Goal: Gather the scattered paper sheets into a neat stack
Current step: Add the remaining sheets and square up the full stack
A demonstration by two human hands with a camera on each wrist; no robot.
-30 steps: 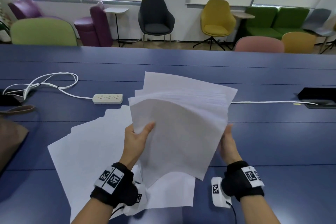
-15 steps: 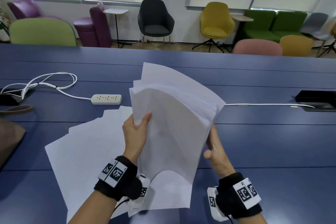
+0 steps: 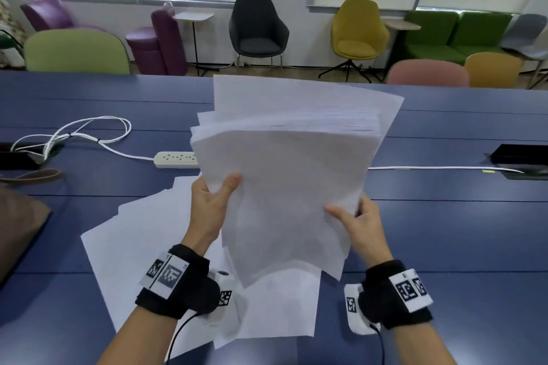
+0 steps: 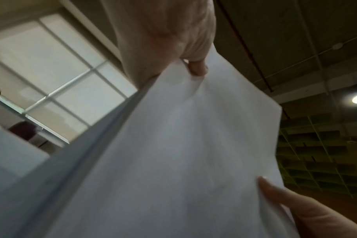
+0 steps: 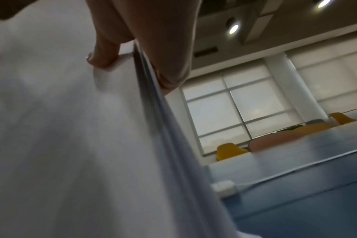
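A thick bundle of white paper sheets is held up above the blue table, its top edges uneven and fanned. My left hand grips the bundle's left edge, thumb on the front face. My right hand grips the right edge, thumb also in front. The left wrist view shows the bundle from below with my thumb on it. In the right wrist view the bundle fills the left side. Several loose sheets lie spread on the table under the bundle, toward the left.
A white power strip with a looped cable lies left of the bundle. A dark cable box sits at the right edge, a brown bag at the left. Coloured chairs line the far side.
The bundle has swung more upright and risen. My right hand moved from behind the sheets to gripping the right edge with its thumb in front.
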